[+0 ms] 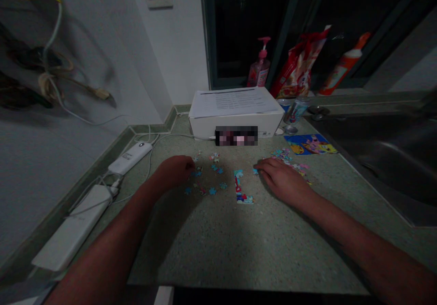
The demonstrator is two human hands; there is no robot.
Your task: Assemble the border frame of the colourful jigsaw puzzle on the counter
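Note:
My right hand (286,180) has its thumb and fingers closed on a small blue jigsaw piece (256,171), close to the counter. Just left of it lies a joined L-shaped strip of jigsaw puzzle (238,189) in light blue, red and white. My left hand (175,169) is curled, its fingertips down among loose jigsaw pieces (212,190); whatever it pinches is hidden. These pieces are scattered between the left hand and the strip, many of them blue. Beyond my right hand sits a pile of mixed jigsaw pieces (283,155), partly covered by that hand.
A white box (235,102) with a printed sheet on top stands at the back. White power strips (77,227) with cables run along the left wall. At right are a colourful picture card (310,144), a can (296,110) and the sink (385,145). A pink pump bottle (258,70) stands behind.

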